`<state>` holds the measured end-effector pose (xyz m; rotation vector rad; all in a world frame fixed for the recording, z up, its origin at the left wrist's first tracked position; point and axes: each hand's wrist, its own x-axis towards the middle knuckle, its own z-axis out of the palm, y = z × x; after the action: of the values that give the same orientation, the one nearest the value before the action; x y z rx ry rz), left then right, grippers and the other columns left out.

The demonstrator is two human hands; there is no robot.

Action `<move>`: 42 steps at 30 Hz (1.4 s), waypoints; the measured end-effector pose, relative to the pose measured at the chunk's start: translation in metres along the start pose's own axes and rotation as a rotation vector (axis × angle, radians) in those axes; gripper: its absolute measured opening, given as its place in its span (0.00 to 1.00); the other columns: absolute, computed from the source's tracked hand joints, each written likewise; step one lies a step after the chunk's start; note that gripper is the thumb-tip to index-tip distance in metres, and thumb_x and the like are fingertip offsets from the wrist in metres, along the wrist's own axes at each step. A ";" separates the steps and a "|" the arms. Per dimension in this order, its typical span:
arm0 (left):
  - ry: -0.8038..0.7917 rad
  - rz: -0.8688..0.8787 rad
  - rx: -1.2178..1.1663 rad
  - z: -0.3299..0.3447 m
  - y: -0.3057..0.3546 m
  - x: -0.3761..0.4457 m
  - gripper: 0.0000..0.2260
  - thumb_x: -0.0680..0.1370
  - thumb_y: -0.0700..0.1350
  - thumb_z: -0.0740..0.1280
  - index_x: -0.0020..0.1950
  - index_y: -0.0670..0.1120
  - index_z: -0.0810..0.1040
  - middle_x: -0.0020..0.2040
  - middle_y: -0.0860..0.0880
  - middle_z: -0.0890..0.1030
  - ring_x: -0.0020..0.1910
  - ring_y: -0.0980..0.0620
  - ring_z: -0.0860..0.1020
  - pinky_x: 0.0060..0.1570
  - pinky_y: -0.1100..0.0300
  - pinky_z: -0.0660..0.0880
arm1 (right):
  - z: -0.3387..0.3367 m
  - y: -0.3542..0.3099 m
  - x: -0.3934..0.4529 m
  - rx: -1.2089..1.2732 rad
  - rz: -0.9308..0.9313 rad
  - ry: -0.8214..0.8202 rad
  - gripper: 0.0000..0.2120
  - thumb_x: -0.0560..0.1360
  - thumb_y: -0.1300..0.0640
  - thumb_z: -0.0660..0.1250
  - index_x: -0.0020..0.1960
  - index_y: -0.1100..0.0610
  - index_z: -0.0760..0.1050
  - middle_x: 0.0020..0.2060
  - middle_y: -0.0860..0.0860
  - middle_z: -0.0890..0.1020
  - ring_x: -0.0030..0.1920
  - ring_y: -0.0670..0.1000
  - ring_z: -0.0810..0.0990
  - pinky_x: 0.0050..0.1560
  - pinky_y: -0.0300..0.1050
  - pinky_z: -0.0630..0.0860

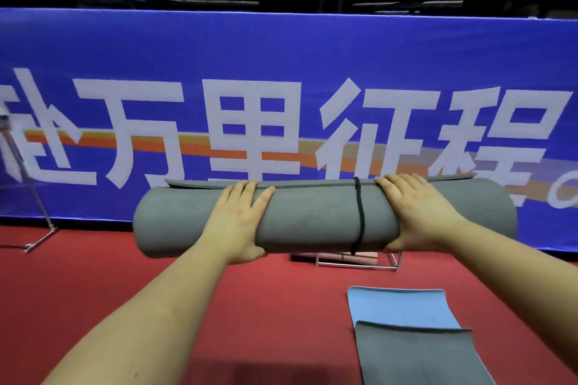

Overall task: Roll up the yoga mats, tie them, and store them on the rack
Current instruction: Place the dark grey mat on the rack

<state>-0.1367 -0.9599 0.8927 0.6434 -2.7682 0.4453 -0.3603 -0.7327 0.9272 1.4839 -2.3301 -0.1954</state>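
Note:
A rolled grey yoga mat point(312, 219) is held up level in front of me, above the red floor. A black cord point(360, 216) is tied round it right of its middle. My left hand point(239, 222) grips the roll left of centre, fingers over the top and thumb underneath. My right hand point(416, 212) grips it just right of the cord in the same way. Below and behind the roll, a low metal rack point(356, 261) stands on the floor by the banner, partly hidden by the mat.
A blue mat point(397, 306) and a grey mat point(419, 356) lie flat and overlapping on the red floor point(156, 259) at lower right. A blue banner wall point(281, 56) with white characters runs across behind. A metal stand point(34, 222) is at the left.

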 end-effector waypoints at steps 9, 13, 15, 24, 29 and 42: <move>0.015 0.131 -0.022 0.093 -0.165 0.132 0.51 0.65 0.64 0.72 0.78 0.49 0.46 0.77 0.42 0.53 0.75 0.43 0.53 0.74 0.51 0.47 | 0.032 -0.074 0.177 -0.031 0.127 -0.016 0.59 0.55 0.31 0.72 0.76 0.57 0.53 0.71 0.53 0.63 0.70 0.55 0.63 0.71 0.49 0.58; 0.011 0.178 -0.012 0.119 -0.225 0.194 0.51 0.66 0.63 0.71 0.78 0.49 0.45 0.77 0.41 0.52 0.75 0.42 0.52 0.74 0.51 0.47 | 0.037 -0.092 0.253 -0.008 0.182 -0.024 0.59 0.55 0.31 0.73 0.76 0.56 0.53 0.71 0.53 0.63 0.70 0.55 0.63 0.72 0.50 0.58; 0.015 0.192 -0.037 0.135 -0.248 0.223 0.51 0.66 0.62 0.72 0.78 0.48 0.46 0.77 0.40 0.52 0.75 0.42 0.52 0.74 0.51 0.47 | 0.044 -0.097 0.287 -0.009 0.205 -0.030 0.60 0.54 0.32 0.73 0.76 0.57 0.54 0.71 0.54 0.63 0.70 0.56 0.63 0.72 0.51 0.57; -0.034 0.164 -0.049 0.238 -0.302 0.348 0.50 0.67 0.62 0.71 0.78 0.48 0.43 0.77 0.40 0.50 0.76 0.41 0.50 0.73 0.50 0.46 | 0.126 -0.074 0.444 -0.025 0.203 -0.120 0.59 0.56 0.31 0.72 0.77 0.56 0.51 0.74 0.53 0.60 0.72 0.56 0.60 0.72 0.51 0.55; -0.100 0.147 0.025 0.291 -0.331 0.447 0.51 0.68 0.65 0.69 0.78 0.49 0.41 0.77 0.41 0.49 0.76 0.42 0.49 0.73 0.50 0.45 | 0.191 -0.047 0.555 0.028 0.192 -0.154 0.59 0.58 0.32 0.72 0.77 0.56 0.48 0.74 0.52 0.57 0.73 0.54 0.57 0.73 0.53 0.55; -0.282 0.117 -0.032 0.447 -0.404 0.629 0.51 0.68 0.67 0.68 0.78 0.49 0.39 0.78 0.41 0.45 0.77 0.43 0.46 0.74 0.50 0.43 | 0.340 -0.011 0.787 0.101 0.134 -0.277 0.59 0.56 0.35 0.74 0.76 0.57 0.51 0.73 0.52 0.59 0.74 0.54 0.57 0.72 0.55 0.55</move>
<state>-0.5769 -1.7026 0.7778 0.5775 -3.0857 0.3568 -0.7767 -1.4707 0.7935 1.4165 -2.6862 -0.2657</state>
